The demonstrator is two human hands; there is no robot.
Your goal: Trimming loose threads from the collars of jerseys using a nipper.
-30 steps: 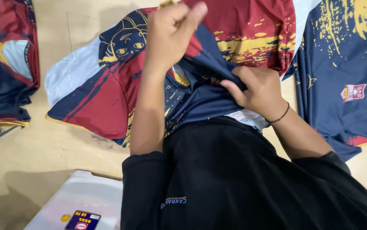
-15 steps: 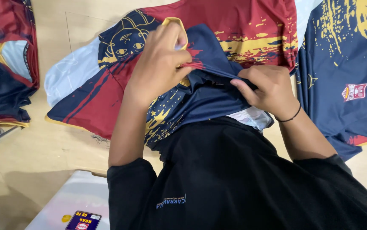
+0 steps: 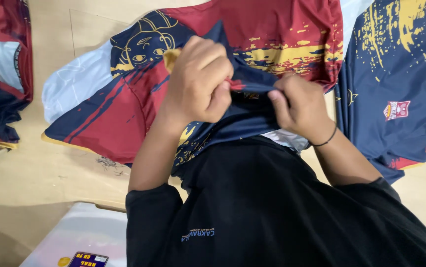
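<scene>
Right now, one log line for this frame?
left hand: pinching jersey fold | right hand: pinching same fold | jersey: flat on table, navy, maroon, yellow

There is a single view, from a camera worn on the person's head. It faces steeply down and slightly forward, over the person's own black-shirted chest at the bottom edge, onto the bench. It sits close: the hands, left hand and right hand, fill the middle of the frame. The bench runs out past every edge, so its far side probably lies beyond the top edge. No second view shares the scene.
</scene>
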